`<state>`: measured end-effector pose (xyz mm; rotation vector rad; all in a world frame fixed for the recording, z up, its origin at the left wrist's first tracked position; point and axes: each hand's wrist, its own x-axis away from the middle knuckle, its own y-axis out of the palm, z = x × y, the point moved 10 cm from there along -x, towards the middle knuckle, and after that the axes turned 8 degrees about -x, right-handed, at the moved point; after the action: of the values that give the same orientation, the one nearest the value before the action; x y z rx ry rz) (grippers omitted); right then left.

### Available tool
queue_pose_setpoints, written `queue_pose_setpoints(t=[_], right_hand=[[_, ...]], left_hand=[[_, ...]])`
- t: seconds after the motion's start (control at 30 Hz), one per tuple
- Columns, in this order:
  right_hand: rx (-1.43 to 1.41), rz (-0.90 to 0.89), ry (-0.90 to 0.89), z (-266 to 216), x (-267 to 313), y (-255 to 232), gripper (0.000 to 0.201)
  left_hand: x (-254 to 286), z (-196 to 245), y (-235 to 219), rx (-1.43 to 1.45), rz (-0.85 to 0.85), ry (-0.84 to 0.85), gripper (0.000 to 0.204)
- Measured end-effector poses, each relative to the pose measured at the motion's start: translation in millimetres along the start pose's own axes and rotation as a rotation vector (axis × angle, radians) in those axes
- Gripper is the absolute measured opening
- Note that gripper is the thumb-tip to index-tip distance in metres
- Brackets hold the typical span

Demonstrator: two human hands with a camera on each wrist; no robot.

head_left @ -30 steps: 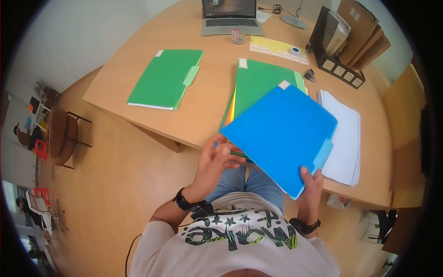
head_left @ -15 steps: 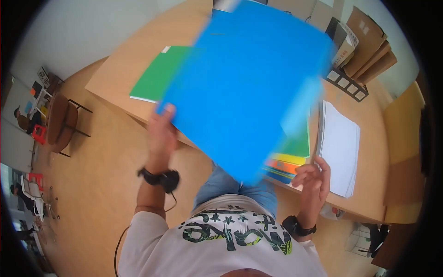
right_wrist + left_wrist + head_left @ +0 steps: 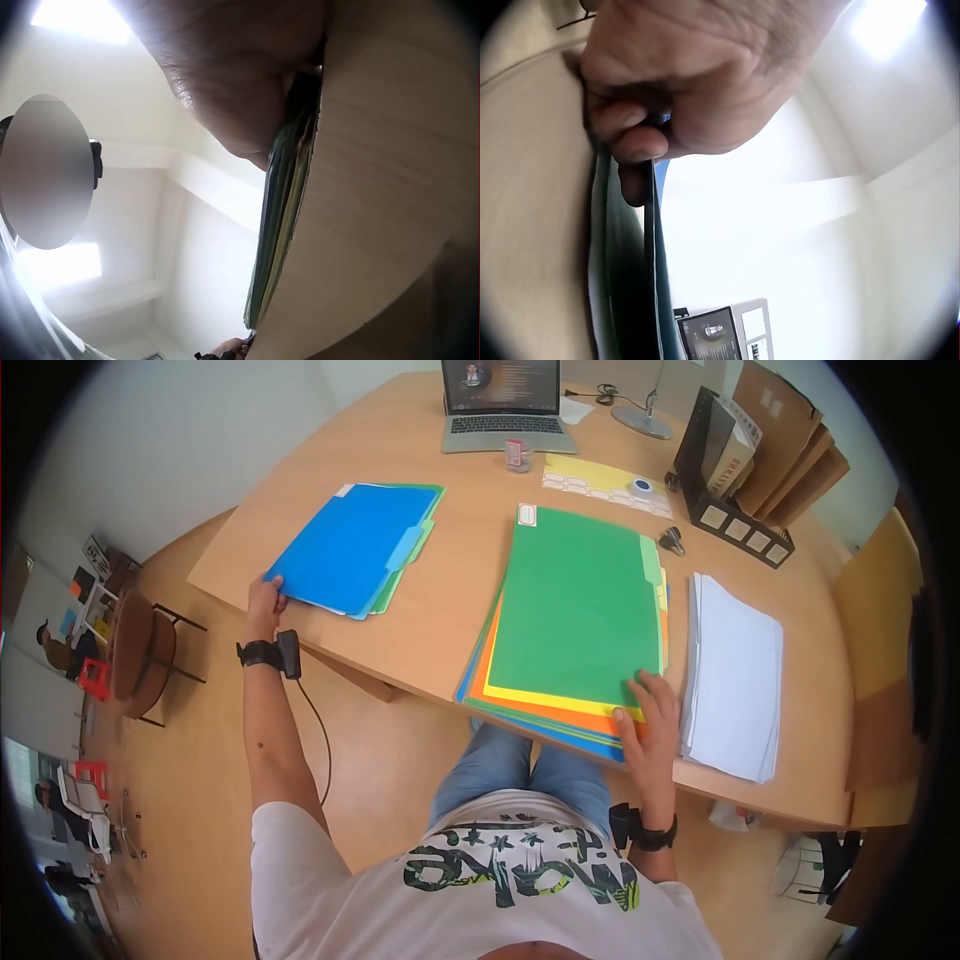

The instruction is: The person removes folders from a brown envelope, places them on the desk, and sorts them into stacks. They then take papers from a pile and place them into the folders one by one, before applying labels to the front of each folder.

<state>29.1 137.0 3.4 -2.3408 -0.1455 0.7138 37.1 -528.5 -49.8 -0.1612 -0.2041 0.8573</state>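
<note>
A blue folder (image 3: 352, 547) lies over a green folder (image 3: 413, 565) on the left part of the desk. My left hand (image 3: 264, 606) pinches the blue folder's near left corner; in the left wrist view the hand (image 3: 682, 75) has its fingers curled round the folder edge (image 3: 652, 247). In front of me a green folder (image 3: 575, 610) tops a fanned stack of yellow, orange, green and blue folders. My right hand (image 3: 652, 735) rests on the stack's near right corner, fingers spread. In the right wrist view that hand (image 3: 232, 75) is against the stack's edge (image 3: 281, 202).
White papers (image 3: 735, 680) lie right of the stack. Behind are a laptop (image 3: 505, 425), a small clear container (image 3: 518, 456), a yellow label sheet (image 3: 600, 485), a black clip (image 3: 671, 540), a lamp base (image 3: 641, 422) and a black file holder (image 3: 740, 525). The desk's edge (image 3: 400, 678) runs nearby.
The blue folder has moved from above the stack to the left, onto the green folder, with my left hand gripping it. My right hand let go of it and came down on the stack.
</note>
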Motion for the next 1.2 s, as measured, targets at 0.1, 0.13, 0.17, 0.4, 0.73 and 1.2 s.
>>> queue_pose_setpoints(t=[0.1, 0.13, 0.17, 0.4, 0.73, 1.2], right_hand=[[-0.01, 0.01, -0.006, -2, 3, 0, 0.035], [-0.012, 0.014, -0.008, -3, 3, 0, 0.034], [-0.017, 0.016, -0.011, -3, 3, 0, 0.033], [-0.018, 0.023, 0.01, -3, 3, 1, 0.03], [-0.015, 0.064, -0.046, -11, 2, -5, 0.03], [-0.081, 0.159, -0.096, -6, 11, -17, 0.02]], left_hand=[[-4, 0, 4, -0.056, -0.007, 0.023, 0.014], [-3, -1, 3, -0.072, -0.003, 0.033, 0.014], [-4, -3, 2, -0.107, 0.011, 0.039, 0.015], [-24, 6, -4, -0.728, 0.182, 0.349, 0.035], [-10, 21, -1, -1.024, 0.296, 0.487, 0.059], [409, 100, 293, -0.671, -0.666, 1.277, 0.055]])
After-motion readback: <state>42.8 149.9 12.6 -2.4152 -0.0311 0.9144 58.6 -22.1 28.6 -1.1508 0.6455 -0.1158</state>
